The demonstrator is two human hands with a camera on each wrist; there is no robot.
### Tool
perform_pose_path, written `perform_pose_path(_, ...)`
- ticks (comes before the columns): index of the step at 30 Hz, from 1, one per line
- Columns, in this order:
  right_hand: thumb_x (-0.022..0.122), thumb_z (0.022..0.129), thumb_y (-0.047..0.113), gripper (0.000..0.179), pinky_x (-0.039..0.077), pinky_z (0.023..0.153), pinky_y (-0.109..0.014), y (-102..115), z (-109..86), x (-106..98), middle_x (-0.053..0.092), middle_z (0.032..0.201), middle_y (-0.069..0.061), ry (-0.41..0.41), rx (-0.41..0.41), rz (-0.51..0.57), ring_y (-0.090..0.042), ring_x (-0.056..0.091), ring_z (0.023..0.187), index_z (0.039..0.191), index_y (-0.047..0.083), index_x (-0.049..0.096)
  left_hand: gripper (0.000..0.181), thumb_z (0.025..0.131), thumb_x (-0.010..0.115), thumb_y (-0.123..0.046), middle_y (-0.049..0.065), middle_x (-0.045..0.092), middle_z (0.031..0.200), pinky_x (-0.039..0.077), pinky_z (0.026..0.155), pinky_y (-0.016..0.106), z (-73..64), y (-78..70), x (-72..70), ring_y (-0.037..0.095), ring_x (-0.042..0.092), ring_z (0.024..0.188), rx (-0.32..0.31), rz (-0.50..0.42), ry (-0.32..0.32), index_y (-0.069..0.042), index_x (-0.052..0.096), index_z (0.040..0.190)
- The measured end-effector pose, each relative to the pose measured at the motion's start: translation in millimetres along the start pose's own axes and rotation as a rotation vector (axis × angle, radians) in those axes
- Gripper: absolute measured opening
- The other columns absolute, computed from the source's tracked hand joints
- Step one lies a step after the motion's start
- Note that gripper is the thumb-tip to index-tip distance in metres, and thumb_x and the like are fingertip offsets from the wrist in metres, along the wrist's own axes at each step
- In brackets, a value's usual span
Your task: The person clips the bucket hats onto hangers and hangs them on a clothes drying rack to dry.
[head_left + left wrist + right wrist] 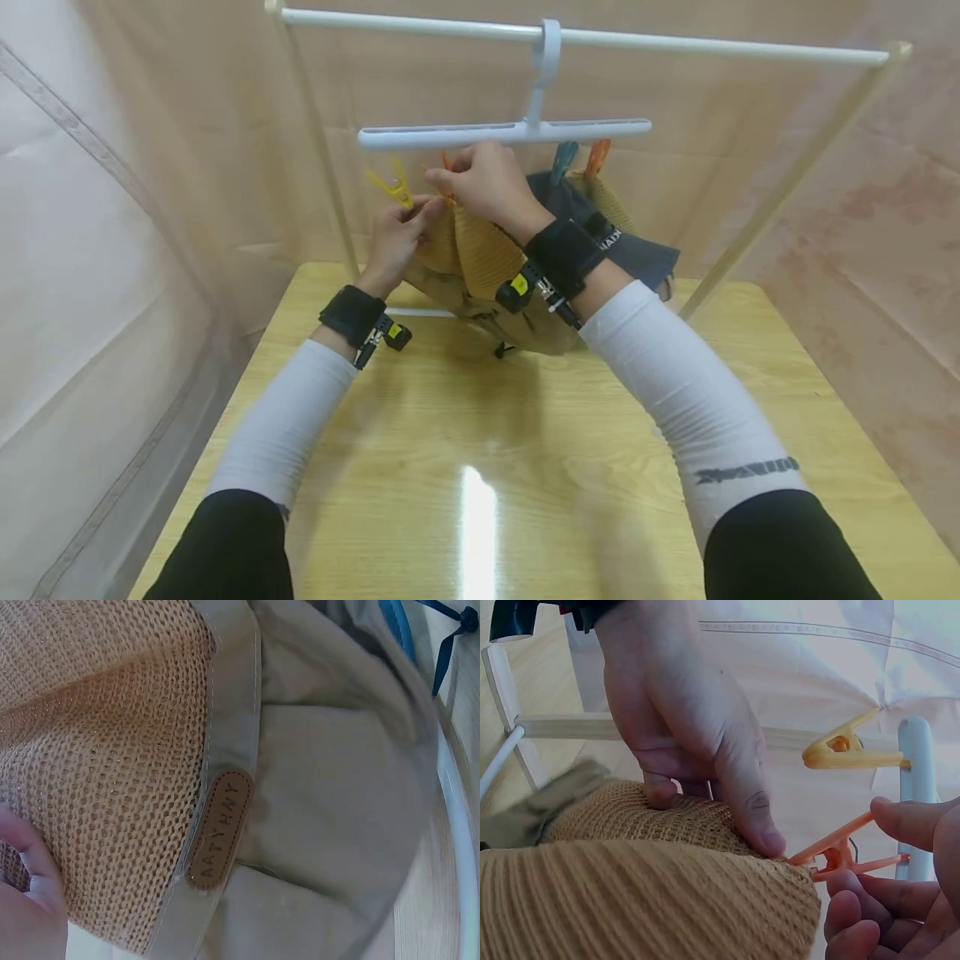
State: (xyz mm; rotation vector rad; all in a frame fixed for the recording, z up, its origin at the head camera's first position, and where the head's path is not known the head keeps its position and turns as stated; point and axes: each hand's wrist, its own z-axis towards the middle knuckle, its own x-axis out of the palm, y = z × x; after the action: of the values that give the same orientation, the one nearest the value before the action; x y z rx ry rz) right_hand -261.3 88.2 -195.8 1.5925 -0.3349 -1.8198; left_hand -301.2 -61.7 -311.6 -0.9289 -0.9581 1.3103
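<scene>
A sun hat with a tan knitted crown (478,250) and a khaki fabric brim (322,772) hangs under a pale blue clip hanger (442,136). A brown label (220,829) marks its band. My left hand (393,242) pinches the crown's edge between thumb and fingers, just below a yellow clothespin (395,187). With thumb and fingertips, my right hand (907,870) squeezes the handles of an orange clothespin (838,856), whose tips are right at the knit. The yellow clothespin beside it has nothing in its tips.
A teal clothespin (564,161) and another orange clothespin (597,158) grip dark grey and tan fabric at the hanger's right side. The hanger hooks over a white rail (420,25) on a frame standing on a wooden table (420,433). Pale curtains (885,208) surround it.
</scene>
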Motion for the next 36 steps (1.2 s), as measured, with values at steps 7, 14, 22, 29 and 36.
perform_pose_path(7, 0.06, 0.094, 0.044, 0.038, 0.029, 0.048, -0.021, 1, -1.7, 0, 0.049, 0.06, 0.001, 0.037, -0.006, -0.003, -0.011, 0.039, 0.051, 0.088, 0.009, 0.074, 0.026, 0.086, 0.072, -0.031, -0.011, 0.071, 0.092, 0.048, 0.061, 0.019, -2.5, -0.5, -6.6, 0.006, 0.055, 0.075, -0.018, 0.027, -0.043, -0.012, 0.075, 0.104)
perform_pose_path(14, 0.061, 0.094, 0.043, 0.037, 0.035, 0.053, -0.021, -8, -0.8, 5, 0.063, 0.075, -0.002, 0.052, -0.008, -0.007, -0.012, 0.048, 0.06, 0.102, 0.009, 0.076, 0.027, 0.089, 0.071, -0.025, -0.008, 0.072, 0.098, 0.048, 0.061, 0.018, -5.2, 1.0, -7.3, 0.005, 0.059, 0.082, 0.05, 0.068, -0.077, -0.009, 0.073, 0.111)
perform_pose_path(22, 0.062, 0.095, 0.04, 0.038, 0.044, 0.064, -0.023, -13, 1.6, 9, 0.072, 0.1, -0.007, 0.053, -0.036, -0.017, -0.016, 0.058, 0.079, 0.107, 0.007, 0.074, 0.029, 0.089, 0.07, -0.013, 0.003, 0.067, 0.118, 0.049, 0.075, 0.019, -2.8, 3.5, -11.0, 0.01, 0.059, 0.109, 0.158, 0.067, -0.097, -0.003, 0.068, 0.115)
perform_pose_path(29, 0.061, 0.095, 0.041, 0.038, 0.046, 0.065, -0.023, -17, 2.5, 15, 0.072, 0.099, -0.009, 0.056, -0.044, -0.001, -0.016, 0.06, 0.078, 0.106, 0.006, 0.074, 0.03, 0.087, 0.069, 0.0, 0.027, 0.061, 0.126, 0.036, 0.113, 0.037, -14.7, -5.8, -10.8, 0.033, 0.052, 0.125, 0.307, 0.116, -0.123, 0.009, 0.064, 0.115)
perform_pose_path(36, 0.061, 0.096, 0.038, 0.036, 0.046, 0.067, -0.025, -24, -1.8, 14, 0.073, 0.099, -0.011, 0.046, -0.054, -0.007, -0.018, 0.061, 0.08, 0.106, 0.007, 0.074, 0.03, 0.087, 0.068, 0.002, 0.029, 0.057, 0.127, 0.054, 0.093, 0.028, -24.7, -19.2, -6.4, 0.027, 0.055, 0.12, 0.315, 0.087, -0.123, 0.011, 0.062, 0.115)
